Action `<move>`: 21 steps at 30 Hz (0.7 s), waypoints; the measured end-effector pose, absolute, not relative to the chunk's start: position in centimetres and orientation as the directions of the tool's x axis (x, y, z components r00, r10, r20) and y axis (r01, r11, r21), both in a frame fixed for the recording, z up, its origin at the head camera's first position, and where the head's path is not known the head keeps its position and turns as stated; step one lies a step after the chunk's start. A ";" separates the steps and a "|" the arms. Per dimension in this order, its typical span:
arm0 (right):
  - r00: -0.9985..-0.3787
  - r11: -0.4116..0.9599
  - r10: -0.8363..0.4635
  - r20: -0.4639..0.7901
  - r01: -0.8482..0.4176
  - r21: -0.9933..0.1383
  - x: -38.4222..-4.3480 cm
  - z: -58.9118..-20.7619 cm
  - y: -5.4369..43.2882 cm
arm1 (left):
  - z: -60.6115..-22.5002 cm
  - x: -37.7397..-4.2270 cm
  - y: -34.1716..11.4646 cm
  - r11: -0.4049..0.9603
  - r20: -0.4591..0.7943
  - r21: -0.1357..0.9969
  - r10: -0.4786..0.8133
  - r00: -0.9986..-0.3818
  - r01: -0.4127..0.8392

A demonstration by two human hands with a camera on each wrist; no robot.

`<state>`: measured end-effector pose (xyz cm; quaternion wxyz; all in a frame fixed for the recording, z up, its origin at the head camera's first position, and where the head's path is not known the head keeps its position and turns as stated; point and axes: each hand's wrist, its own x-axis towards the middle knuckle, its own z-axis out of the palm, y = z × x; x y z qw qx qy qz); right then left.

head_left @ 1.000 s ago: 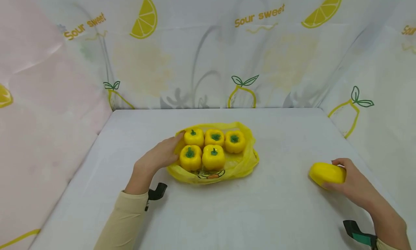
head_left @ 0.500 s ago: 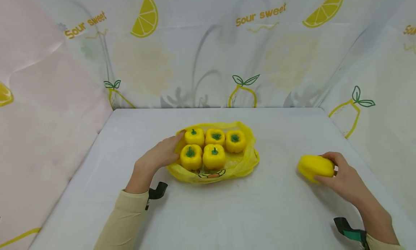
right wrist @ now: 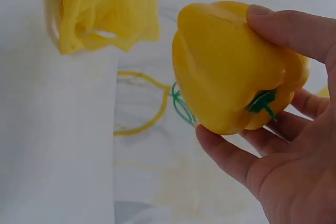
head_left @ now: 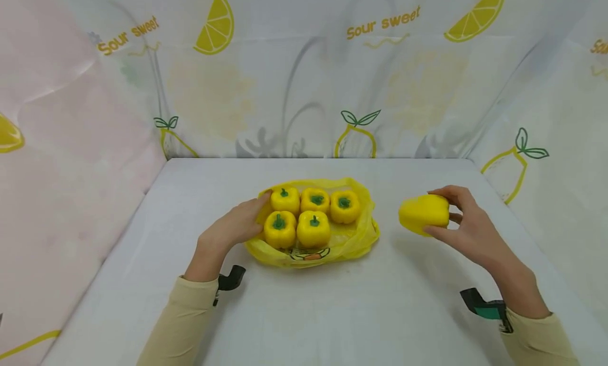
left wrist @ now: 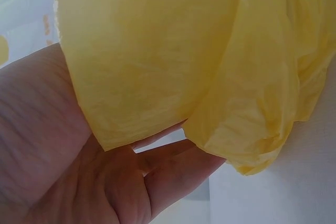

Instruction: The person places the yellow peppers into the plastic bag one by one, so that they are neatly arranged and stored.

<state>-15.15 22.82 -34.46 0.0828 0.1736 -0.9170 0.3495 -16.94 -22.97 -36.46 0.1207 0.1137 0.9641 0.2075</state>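
Observation:
A yellow bell pepper (head_left: 424, 214) with a short green stem is held in my right hand (head_left: 467, 228), raised over the right side of the table. Thumb and fingers grip it from opposite sides, as the right wrist view shows. A yellow plastic bag (head_left: 349, 244) lies spread at the table's middle, with several yellow bell peppers (head_left: 313, 230) standing in it in two rows. My left hand (head_left: 236, 223) holds the bag's left side. In the left wrist view the plastic (left wrist: 157, 61) hangs over the palm and hides most of the fingertips.
The white table (head_left: 332, 313) runs back to a hanging cloth (head_left: 285, 81) printed with lemons and "Sour sweet" lettering. Similar cloth closes off both sides. A black wrist mount sits on each forearm near the sleeve.
My right hand has carried the bell pepper leftward and away from me, up from near the table toward the bag. The left hand and the bag have stayed put.

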 end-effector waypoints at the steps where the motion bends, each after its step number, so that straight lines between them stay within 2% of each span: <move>1: -0.919 0.680 -0.274 0.283 -0.393 -0.619 -15.3 -34.1 22.1 | -36.5 -17.0 -23.0 0.888 -0.186 0.427 0.269 -0.945 0.169; 9: -0.774 0.571 -0.515 0.368 -0.630 -0.526 -16.4 -32.9 16.4 | -36.7 -17.1 -23.0 0.891 -0.187 0.421 0.267 -0.945 0.168; 16: -0.681 0.569 -0.657 0.325 -0.730 -0.379 -16.8 -33.6 12.5 | -36.8 -17.1 -22.9 0.888 -0.179 0.424 0.276 -0.944 0.179; 21: -0.652 0.592 -0.710 0.265 -0.757 -0.278 -16.9 -34.5 10.9 | -36.7 -17.1 -23.0 0.889 -0.177 0.418 0.281 -0.943 0.186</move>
